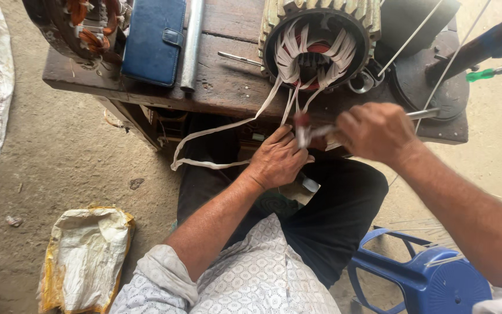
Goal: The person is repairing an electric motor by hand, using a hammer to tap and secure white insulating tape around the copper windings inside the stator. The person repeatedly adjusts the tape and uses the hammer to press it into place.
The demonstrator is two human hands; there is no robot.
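A ribbed motor stator [319, 36] with copper windings and white sleeved leads stands on a worn wooden bench [228, 87]. Several white leads [222, 125] hang over the bench's front edge. My left hand [277, 158] pinches the end of one white lead, capped red at its tip [302, 120], just below the stator. My right hand [376, 132] is closed around a thin metal tool [424, 114] whose tip meets that lead end. Motion blur hides the exact contact.
A blue wallet-like case [153, 39] and a metal rod [192, 43] lie on the bench's left part, beside another wound coil part [82, 29]. A green-handled screwdriver [483, 74] is at right. A blue plastic stool [431, 279] and a crumpled sack [85, 256] sit on the dirt floor.
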